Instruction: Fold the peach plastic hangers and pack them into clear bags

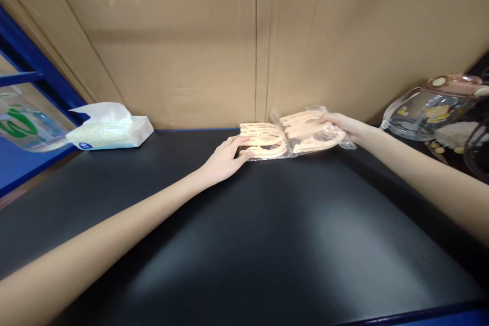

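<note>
Two clear plastic packets with peach-coloured, loop-shaped pieces lie side by side at the far edge of the black table [244, 234], close to the cardboard. On the left packet [267, 138], my left hand [225, 159] grips the near-left edge, thumb in front and fingers behind. My right hand [338, 123] has its fingers closed on the upper right corner of the right packet [305, 130], which looks tilted up a little. The inner edges of the packets meet or overlap. I cannot make out what the pieces are. My right fingertips are partly hidden by the crinkled film.
A tissue pack [114, 132] with one tissue pulled up is at the back left. Beyond it, a clear container with green marking [23, 122] stands by a blue frame [42, 74]. A transparent bottle [416, 112] is at the right. Cardboard [171, 61] walls off the back.
</note>
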Demonstrator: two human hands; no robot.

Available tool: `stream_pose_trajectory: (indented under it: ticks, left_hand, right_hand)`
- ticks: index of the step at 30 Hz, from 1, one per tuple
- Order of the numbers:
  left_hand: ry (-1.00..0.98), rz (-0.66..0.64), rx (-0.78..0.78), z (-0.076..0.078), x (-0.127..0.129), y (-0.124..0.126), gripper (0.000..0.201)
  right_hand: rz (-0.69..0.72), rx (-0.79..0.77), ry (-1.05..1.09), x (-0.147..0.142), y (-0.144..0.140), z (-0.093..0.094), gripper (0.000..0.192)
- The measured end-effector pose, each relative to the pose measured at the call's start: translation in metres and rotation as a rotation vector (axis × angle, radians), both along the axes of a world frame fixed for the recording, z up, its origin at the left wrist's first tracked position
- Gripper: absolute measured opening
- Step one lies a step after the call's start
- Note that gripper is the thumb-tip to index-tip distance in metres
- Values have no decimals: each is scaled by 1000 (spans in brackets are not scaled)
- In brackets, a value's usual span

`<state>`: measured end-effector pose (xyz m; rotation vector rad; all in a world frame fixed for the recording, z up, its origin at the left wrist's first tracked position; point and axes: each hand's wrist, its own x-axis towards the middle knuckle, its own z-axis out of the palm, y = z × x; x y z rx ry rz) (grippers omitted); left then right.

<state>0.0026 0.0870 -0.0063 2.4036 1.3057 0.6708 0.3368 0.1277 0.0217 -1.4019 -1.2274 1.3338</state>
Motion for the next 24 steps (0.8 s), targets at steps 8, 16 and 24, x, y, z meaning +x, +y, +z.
stream_pose_trajectory:
  ticks: [8,16,24]
  left_hand:
    - [-65,24,-4,-3,-4,2,46]
    - [-95,27,-29,-1,-4,0,41]
    - [-185,39,-119,-5,-7,6,64]
  right_hand:
    - [15,-74,95,-12,5,-2,18]
    - [31,-36,88,-40,1,1,15]
    - [109,202,-61,-86,6,-20,25]
